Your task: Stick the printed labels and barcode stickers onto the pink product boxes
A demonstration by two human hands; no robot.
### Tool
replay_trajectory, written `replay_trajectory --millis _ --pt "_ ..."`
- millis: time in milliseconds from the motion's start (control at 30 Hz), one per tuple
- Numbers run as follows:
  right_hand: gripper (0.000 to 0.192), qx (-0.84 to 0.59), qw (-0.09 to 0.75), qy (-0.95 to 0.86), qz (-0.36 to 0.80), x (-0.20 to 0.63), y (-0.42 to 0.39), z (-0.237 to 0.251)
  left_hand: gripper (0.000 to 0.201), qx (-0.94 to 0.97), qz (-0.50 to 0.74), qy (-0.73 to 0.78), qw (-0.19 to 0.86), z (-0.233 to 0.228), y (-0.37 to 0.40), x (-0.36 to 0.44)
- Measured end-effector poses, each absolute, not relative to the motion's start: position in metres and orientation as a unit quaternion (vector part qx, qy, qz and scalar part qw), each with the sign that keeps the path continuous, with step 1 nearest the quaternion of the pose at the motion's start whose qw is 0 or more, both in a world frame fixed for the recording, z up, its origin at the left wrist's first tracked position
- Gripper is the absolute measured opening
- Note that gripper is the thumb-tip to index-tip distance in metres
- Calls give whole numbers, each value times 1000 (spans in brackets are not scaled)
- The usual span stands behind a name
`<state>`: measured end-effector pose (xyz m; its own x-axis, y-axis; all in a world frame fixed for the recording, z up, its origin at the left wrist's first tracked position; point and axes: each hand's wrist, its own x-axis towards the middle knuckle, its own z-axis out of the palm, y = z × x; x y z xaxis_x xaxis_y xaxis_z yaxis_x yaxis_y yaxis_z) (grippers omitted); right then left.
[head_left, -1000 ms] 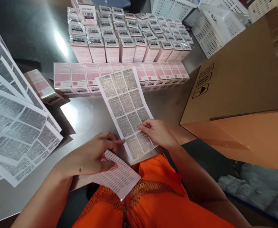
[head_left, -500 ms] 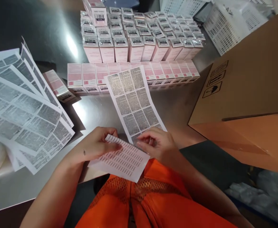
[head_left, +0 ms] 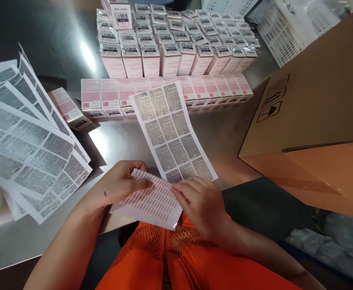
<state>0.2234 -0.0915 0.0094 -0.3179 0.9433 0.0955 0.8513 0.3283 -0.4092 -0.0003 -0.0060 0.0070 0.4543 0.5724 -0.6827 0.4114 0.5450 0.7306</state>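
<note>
A sheet of small printed labels (head_left: 156, 199) is held low, in front of my orange clothing. My left hand (head_left: 124, 179) grips its upper left part, thumb on top and fingers beneath. My right hand (head_left: 202, 203) pinches the sheet's upper right edge between thumb and fingertips; whether a single label is between them is hidden. Just beyond, a larger sheet of dense text stickers (head_left: 173, 141) lies on the metal table, its top over a row of pink and white boxes (head_left: 110, 94).
Plastic-wrapped boxes with barcodes (head_left: 170, 58) stand in several rows behind. Loose sticker sheets (head_left: 28, 149) are spread at left, beside one tilted box (head_left: 67, 108). A large cardboard carton (head_left: 309, 104) blocks the right; white perforated baskets (head_left: 280, 36) are at the back right.
My right hand has come down onto the small-label sheet and turned, so its back now faces up and its fingers pinch the edge. My left hand keeps its grip.
</note>
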Motion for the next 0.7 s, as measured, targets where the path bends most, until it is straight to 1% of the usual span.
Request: replay_trajectory --millis 167,233,300,367,433,500,567,700 --pt "18 -551 137 -816 109 216 -93 12 32 468 57 518 714 3 -6 -2" --pt "19 -552 137 -813 122 215 -92 16 31 472 57 515 713 2 -6 -3" --pt "16 -552 176 -793 190 220 -88 22 32 477 56 516 709 2 -6 -4" --pt "13 -562 245 -745 264 231 -82 27 33 481 50 514 709 3 -6 -3" --pt "11 -601 311 -678 286 248 -73 27 34 499 43 496 709 4 -6 -2" --pt "8 -652 355 -606 287 267 -62 21 33 536 39 472 699 6 -7 0" --pt "8 -675 371 -542 334 284 -50 10 31 578 42 454 677 8 -7 3" --pt "22 -662 362 -484 444 300 -30 -11 21 631 34 427 646 8 -8 9"
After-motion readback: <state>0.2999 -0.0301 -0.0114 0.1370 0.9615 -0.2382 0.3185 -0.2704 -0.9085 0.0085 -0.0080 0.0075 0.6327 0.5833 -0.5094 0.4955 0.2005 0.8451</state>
